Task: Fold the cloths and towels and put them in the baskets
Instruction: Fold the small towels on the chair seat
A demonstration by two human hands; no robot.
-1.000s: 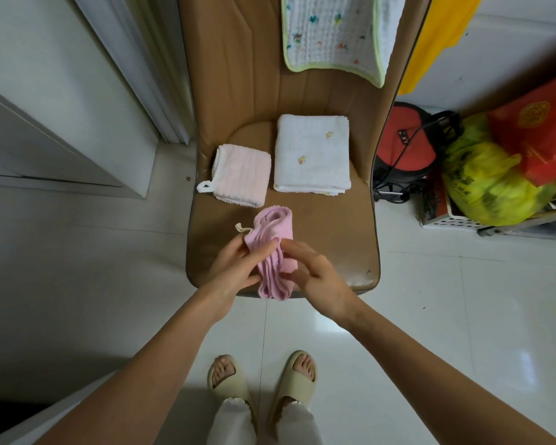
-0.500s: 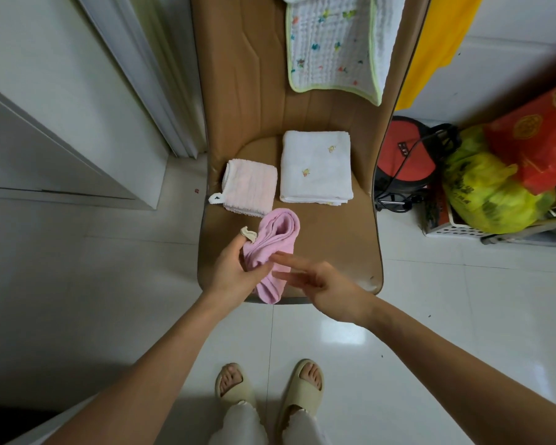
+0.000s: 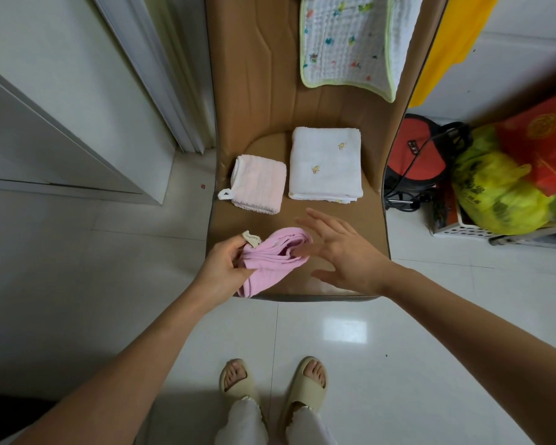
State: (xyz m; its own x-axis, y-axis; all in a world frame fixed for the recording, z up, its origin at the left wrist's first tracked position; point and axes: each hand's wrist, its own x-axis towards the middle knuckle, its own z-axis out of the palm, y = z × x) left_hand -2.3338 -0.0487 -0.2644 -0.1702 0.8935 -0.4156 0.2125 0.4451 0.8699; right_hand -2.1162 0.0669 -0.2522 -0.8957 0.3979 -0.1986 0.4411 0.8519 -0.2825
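My left hand (image 3: pixel 223 271) grips a bunched pink cloth (image 3: pixel 272 260) with a beige tag, over the front left of the brown chair seat (image 3: pixel 341 216). To its right my right hand (image 3: pixel 344 252) hovers with fingers spread and holds nothing; its fingertips are close to the cloth. At the back of the seat lie a folded pale pink washcloth (image 3: pixel 259 184) with a white loop and a folded white towel (image 3: pixel 325 163). A white dotted cloth with green trim (image 3: pixel 347 40) hangs over the chair back. No basket shows clearly except a white perforated one (image 3: pixel 463 231) at the right.
Right of the chair stand a red and black appliance (image 3: pixel 413 152) with a cord, a yellow-green plastic bag (image 3: pixel 501 194) and a red bag (image 3: pixel 540 139). A yellow cloth (image 3: pixel 450 40) hangs behind. White cabinet and door frame (image 3: pixel 148 75) are on the left. My sandalled feet (image 3: pixel 273 380) stand on the tile floor.
My right hand let go of the pink cloth and opened, moving right. My left hand keeps the cloth and has turned it more sideways.
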